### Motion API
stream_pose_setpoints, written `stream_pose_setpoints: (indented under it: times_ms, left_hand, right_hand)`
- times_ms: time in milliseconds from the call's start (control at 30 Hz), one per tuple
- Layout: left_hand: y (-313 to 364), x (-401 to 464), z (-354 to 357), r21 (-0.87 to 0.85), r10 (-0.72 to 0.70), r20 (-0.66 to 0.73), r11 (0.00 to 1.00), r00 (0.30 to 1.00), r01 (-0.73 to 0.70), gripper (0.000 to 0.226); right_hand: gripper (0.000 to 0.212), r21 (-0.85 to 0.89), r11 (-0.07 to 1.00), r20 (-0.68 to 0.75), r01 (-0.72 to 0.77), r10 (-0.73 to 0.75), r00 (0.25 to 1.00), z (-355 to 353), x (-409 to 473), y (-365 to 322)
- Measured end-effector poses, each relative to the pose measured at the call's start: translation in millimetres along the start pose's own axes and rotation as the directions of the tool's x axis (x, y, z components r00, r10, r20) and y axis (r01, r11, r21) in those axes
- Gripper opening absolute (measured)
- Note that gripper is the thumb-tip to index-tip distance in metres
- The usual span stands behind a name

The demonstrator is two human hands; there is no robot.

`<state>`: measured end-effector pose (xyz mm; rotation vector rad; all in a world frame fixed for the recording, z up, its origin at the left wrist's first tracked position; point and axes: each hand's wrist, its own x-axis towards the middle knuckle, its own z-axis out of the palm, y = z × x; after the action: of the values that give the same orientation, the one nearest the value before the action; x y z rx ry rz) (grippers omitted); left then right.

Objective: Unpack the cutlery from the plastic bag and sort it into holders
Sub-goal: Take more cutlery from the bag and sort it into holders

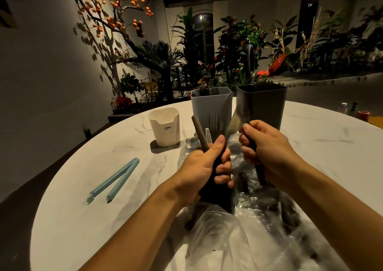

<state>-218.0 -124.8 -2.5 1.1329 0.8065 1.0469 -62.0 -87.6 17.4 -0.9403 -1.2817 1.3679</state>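
**Sorting well begun, bag far from empty**

Worktop (87, 219) first: round, pale marble-patterned, and it carries everything. Nearest me lies the crumpled clear plastic bag (238, 239), spread open under my forearms, with several dark-handled pieces still showing through it, so I judge a good share of the unpacking is left.

Beyond the bag stand three holders. The tall dark grey square plastic holder (267, 106) on the right has handles poking above its rim. The tall light grey plastic holder (204, 106) just beside it also shows handle ends at the top. The short cream plastic holder (165, 130), apart to the left, looks empty from here, though I cannot see to its bottom. So two holders are in use and one seems untouched.

Well apart on the left lies a light blue plastic bag clip (116, 179), opened in a V, so the unsealing is done.

My left hand (205, 171) is curled tightly round a bundle of dark-handled cutlery (217, 162), held upright over the bag; a fork's tines, a knife blade, a brown handle and a clear plastic tip stick up from it. My right hand (267, 148) is closed round a single dark-handled knife (238, 117), its blade pointing up in front of the dark holder. All of these await sorting.
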Motion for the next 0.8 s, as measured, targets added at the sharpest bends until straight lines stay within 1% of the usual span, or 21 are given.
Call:
stream_pose_setpoints:
  times_ms: [67, 167, 267, 333, 367, 433, 500, 567, 600, 700, 800]
  left_hand:
    - [1.2, -0.7, 2.1, -0.027, -0.007, 0.068, 1.0, 0.998, 0.009, 0.043]
    - [1.8, -1.7, 2.0, -0.022, -0.024, 0.095, 0.999, 0.995, 0.026, 0.04]
    - [4.1, -5.4, 2.0, 0.061, -0.037, 0.136, 0.998, 0.99, 0.029, 0.022]
    - [3.7, -5.2, 3.4, 0.108, -0.046, 0.113, 0.994, 0.992, 0.034, 0.017]
    - [2.8, -4.2, 4.7, 0.103, -0.046, 0.086, 0.994, 0.995, 0.037, 0.019]
    - [0.7, -1.3, 5.5, 0.078, -0.041, 0.026, 0.996, 0.999, 0.039, 0.032]
    - [-1.3, 0.9, 4.5, 0.084, -0.019, -0.014, 0.996, 1.0, 0.02, 0.037]
    - [-2.4, 1.7, 3.3, 0.099, 0.001, -0.053, 0.995, 0.999, 0.004, 0.045]
    - [-2.3, 1.4, 3.7, 0.107, 0.004, -0.073, 0.994, 0.997, 0.004, 0.047]
    - [-2.3, 1.3, 4.3, 0.115, -0.007, -0.104, 0.993, 0.995, 0.019, 0.047]
    - [-2.5, 2.2, 2.5, 0.134, -0.017, -0.136, 0.99, 0.991, 0.035, 0.046]
  right_hand:
    - [0.014, -0.043, 0.999, 0.079, -0.008, 0.011, 0.997, 4.9, -0.5, 2.0]
    - [0.016, -0.03, 0.998, 0.171, -0.061, 0.065, 0.983, 9.8, -3.6, 2.9]
    - [0.016, -0.076, 0.994, 0.226, -0.079, 0.094, 0.97, 4.5, -3.7, -0.1]
    - [0.016, -0.085, 0.992, 0.223, -0.098, 0.115, 0.968, 3.3, -2.4, 0.6]
    - [0.016, -0.072, 0.991, 0.203, -0.109, 0.122, 0.972, 4.7, -1.8, 2.1]
    - [0.019, -0.007, 0.994, 0.138, -0.112, 0.112, 0.984, 10.2, -0.7, 4.2]
    - [0.022, 0.066, 0.995, 0.036, -0.078, 0.075, 0.996, 14.0, 1.5, 5.3]
    - [0.024, 0.067, 0.997, -0.058, -0.038, 0.042, 0.997, 14.2, 3.2, 5.4]
    - [0.026, 0.07, 0.997, -0.083, -0.015, 0.021, 0.996, 14.1, 3.3, 5.4]
    - [0.028, 0.195, 0.98, -0.156, 0.046, -0.016, 0.988, 13.0, 0.9, 1.4]
    - [0.023, 0.353, 0.928, -0.244, 0.118, -0.03, 0.969, 4.9, 1.4, -6.3]
